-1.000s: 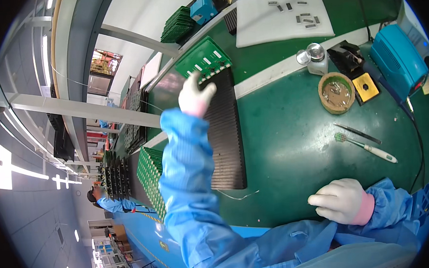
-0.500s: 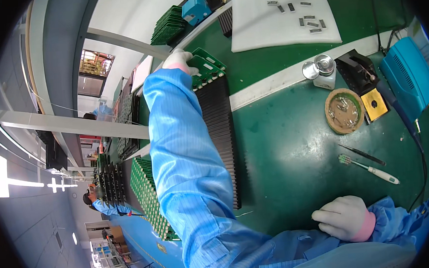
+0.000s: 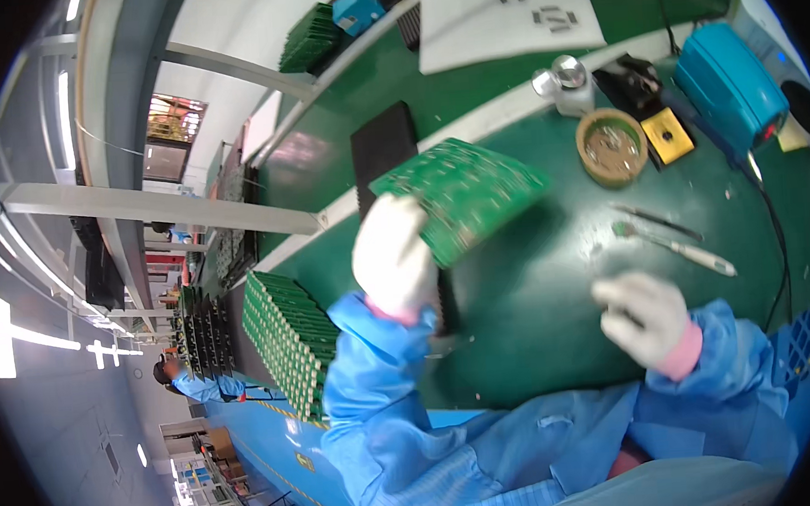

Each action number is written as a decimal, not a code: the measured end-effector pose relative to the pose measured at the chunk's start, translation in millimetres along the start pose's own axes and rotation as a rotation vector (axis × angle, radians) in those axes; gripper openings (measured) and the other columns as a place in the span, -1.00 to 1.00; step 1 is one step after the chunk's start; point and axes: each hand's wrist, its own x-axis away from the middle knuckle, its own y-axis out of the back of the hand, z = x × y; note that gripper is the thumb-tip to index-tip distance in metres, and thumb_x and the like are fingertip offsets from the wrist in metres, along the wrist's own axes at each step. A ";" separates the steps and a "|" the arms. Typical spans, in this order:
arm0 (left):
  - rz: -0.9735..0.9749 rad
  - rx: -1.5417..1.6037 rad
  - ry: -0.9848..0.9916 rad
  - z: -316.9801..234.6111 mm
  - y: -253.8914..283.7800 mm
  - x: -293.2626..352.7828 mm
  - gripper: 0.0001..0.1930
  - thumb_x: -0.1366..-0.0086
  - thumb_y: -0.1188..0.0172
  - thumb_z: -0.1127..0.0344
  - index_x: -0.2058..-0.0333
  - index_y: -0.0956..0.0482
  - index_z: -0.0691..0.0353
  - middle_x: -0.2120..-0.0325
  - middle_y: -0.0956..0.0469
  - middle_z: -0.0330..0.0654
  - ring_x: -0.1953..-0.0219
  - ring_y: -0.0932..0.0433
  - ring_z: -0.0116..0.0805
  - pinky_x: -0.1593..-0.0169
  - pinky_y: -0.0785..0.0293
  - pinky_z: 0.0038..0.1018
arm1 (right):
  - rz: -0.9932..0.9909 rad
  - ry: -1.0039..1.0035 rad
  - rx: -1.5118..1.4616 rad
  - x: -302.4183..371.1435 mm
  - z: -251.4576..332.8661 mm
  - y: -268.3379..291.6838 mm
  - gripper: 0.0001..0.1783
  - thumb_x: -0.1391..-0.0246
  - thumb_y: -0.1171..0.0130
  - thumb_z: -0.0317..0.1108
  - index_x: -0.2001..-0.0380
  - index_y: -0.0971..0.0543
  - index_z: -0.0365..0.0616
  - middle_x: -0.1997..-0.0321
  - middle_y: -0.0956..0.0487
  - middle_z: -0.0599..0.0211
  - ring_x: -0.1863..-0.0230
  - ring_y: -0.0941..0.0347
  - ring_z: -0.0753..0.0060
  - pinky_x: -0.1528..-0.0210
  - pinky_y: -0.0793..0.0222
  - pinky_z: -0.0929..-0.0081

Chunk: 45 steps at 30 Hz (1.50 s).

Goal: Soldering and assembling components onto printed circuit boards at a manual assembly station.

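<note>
My left hand, in a white glove, is closed on the near left edge of a green circuit board. The board is tilted above the bench, partly over a black slotted rack, and hides part of it. In a white glove too, my right hand hovers over the bench at the right, holding nothing, its fingers loosely bent and apart. Just beyond it lie a toothbrush with a white handle and dark tweezers.
Stacked green boards stand left of my left arm. Farther back are a round tan bowl, a metal-topped dispenser, a yellow sponge, a blue soldering station and a white foam sheet with small parts. Another person works far left.
My left hand has drawn back from the rack's far end, bringing the circuit board toward me and to the right. My right hand has lifted and moved farther forward. The view has shifted slightly.
</note>
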 end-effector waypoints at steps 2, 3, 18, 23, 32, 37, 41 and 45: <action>0.223 0.113 0.058 -52.8 15.4 14.3 -0.77 0.18 -0.16 0.52 0.42 -0.51 0.36 0.34 -0.52 0.02 0.34 -0.48 0.00 0.10 -0.46 -0.28 | -0.050 -0.119 -0.059 3.2 -5.6 -3.7 -0.59 0.15 -0.18 -0.47 0.12 -0.55 -0.17 0.39 -0.52 0.31 0.47 -0.39 0.32 0.35 -0.34 0.50; 0.335 0.182 0.104 -67.8 19.0 25.4 -0.77 0.15 -0.15 0.52 0.40 -0.50 0.36 0.35 -0.50 0.04 0.33 -0.46 0.02 0.09 -0.44 -0.27 | -0.173 -0.097 -0.045 0.3 -7.3 -8.0 -0.56 0.14 -0.15 -0.51 0.07 -0.53 -0.19 0.30 -0.54 0.28 0.43 -0.41 0.35 0.31 -0.35 0.53; 0.587 0.275 0.128 -102.6 25.9 105.4 -0.72 -0.05 -0.09 0.32 0.26 -0.46 0.33 0.06 -0.38 0.01 0.06 -0.35 0.01 0.03 -0.31 -0.15 | -0.025 -0.004 0.168 4.7 -24.3 -39.7 -0.57 0.13 -0.24 -0.34 0.09 -0.54 -0.12 0.15 -0.51 0.37 0.37 -0.41 0.36 0.27 -0.35 0.51; 0.653 0.020 0.088 -67.3 43.6 142.5 -0.50 -0.10 -0.14 0.13 -0.01 -0.41 0.23 -0.11 -0.31 0.02 -0.11 -0.27 0.14 -0.08 -0.22 0.02 | 0.007 -0.018 0.178 7.7 -25.7 -35.4 -0.55 0.14 -0.26 -0.33 0.08 -0.54 -0.12 0.15 -0.51 0.36 0.37 -0.41 0.36 0.27 -0.35 0.51; 0.648 -0.206 0.584 -28.9 15.2 154.7 -0.21 -0.15 -0.12 -0.18 -0.29 -0.16 0.02 -0.30 -0.11 0.01 -0.27 -0.08 0.33 -0.18 -0.01 0.28 | 0.017 -0.002 0.166 1.2 -22.7 -40.1 -0.52 0.14 -0.28 -0.36 0.06 -0.52 -0.18 0.16 -0.52 0.31 0.39 -0.39 0.37 0.31 -0.33 0.54; 0.661 -0.212 0.729 -13.7 -13.3 114.3 -0.24 -0.19 -0.03 -0.20 -0.29 -0.15 0.04 -0.30 -0.10 -0.01 -0.25 -0.11 0.32 -0.17 -0.03 0.29 | -0.027 0.071 0.284 6.7 -14.9 -29.5 -0.52 0.12 -0.29 -0.32 0.06 -0.52 -0.20 0.12 -0.54 0.24 0.30 -0.47 0.30 0.24 -0.39 0.51; 0.674 -0.309 0.786 -3.3 -19.5 126.1 -0.23 -0.19 0.00 -0.23 -0.29 -0.15 0.03 -0.31 -0.10 -0.01 -0.25 -0.12 0.31 -0.16 -0.06 0.29 | 0.075 0.274 0.472 14.5 44.4 -1.0 -0.53 0.09 -0.29 -0.25 0.06 -0.53 -0.16 0.10 -0.54 0.22 0.23 -0.52 0.22 0.18 -0.44 0.46; 0.670 -0.340 0.750 3.6 -15.0 134.8 -0.25 -0.20 0.00 -0.20 -0.29 -0.15 0.03 -0.31 -0.10 0.00 -0.24 -0.14 0.30 -0.15 -0.09 0.28 | 0.294 0.310 0.440 -6.8 85.0 57.5 -0.60 0.08 -0.29 -0.25 0.12 -0.56 -0.13 0.19 -0.58 0.23 0.30 -0.52 0.21 0.21 -0.45 0.41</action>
